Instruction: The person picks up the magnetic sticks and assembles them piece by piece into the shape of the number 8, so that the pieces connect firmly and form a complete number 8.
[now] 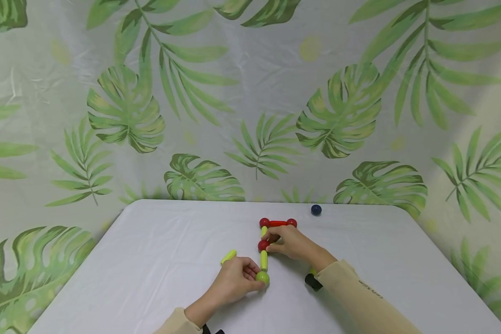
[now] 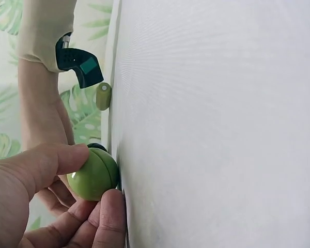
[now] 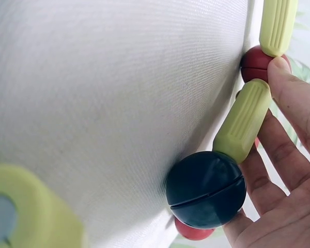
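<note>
My left hand [image 1: 239,278] pinches a light green ball [image 2: 90,178] between thumb and fingers, at the near end of a chain of balls and rods. A yellow-green rod [image 1: 264,260] joins it to a red ball [image 1: 263,245], which my right hand [image 1: 290,241] holds, thumb tip against it. Beyond, another yellow-green rod [image 1: 264,231] leads to a far red ball [image 1: 265,222]. From there a red rod [image 1: 278,223] runs right to another red ball [image 1: 291,222]. In the right wrist view a dark blue ball [image 3: 206,188] meets a yellow-green rod [image 3: 243,121] beside my fingers.
A loose yellow-green rod [image 1: 228,256] lies left of the chain. Another rod [image 3: 31,212] lies under my right forearm, partly hidden in the head view. A single navy ball [image 1: 316,209] sits near the far edge of the white table [image 1: 171,241]. Leaf-printed cloth [image 1: 254,93] hangs behind.
</note>
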A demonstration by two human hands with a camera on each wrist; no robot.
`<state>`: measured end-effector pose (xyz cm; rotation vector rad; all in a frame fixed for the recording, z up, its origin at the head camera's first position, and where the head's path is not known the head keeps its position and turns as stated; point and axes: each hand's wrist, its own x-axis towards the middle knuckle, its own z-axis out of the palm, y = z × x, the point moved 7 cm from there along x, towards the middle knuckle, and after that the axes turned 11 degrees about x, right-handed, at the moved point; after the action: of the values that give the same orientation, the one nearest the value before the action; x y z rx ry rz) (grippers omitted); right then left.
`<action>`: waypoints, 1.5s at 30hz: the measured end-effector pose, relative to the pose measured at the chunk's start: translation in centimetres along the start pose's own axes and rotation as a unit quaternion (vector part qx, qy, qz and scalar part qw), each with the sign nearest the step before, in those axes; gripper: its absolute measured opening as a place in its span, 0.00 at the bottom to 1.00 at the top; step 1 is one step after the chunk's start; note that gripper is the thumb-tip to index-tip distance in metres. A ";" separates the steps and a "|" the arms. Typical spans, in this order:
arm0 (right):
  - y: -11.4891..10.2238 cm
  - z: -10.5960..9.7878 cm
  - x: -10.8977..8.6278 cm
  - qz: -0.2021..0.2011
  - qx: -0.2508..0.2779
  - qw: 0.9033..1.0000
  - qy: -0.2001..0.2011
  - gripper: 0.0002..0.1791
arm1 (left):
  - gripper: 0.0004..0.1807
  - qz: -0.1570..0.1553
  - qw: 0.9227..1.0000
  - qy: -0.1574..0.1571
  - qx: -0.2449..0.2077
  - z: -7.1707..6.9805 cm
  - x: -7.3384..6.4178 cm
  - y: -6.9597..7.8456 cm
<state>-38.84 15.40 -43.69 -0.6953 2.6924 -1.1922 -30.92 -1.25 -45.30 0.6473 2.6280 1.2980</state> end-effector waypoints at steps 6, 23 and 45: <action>0.0 0.1 0.0 0.005 0.000 1.000 -0.001 0.14 | 0.13 -0.003 1.000 0.008 -0.009 0.1 0.1 -0.2; 0.1 0.0 0.0 0.007 0.005 1.000 -0.005 0.14 | 0.14 -0.023 1.000 0.015 -0.007 0.1 0.5 -0.1; -0.7 -2.1 -1.7 0.017 -0.019 0.999 -0.024 0.14 | 0.20 0.021 1.000 -0.015 0.018 0.3 0.5 0.4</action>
<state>-37.66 17.16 -41.84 -0.6729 2.6823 -1.1041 -31.12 -0.61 -45.17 0.7245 2.6342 1.2442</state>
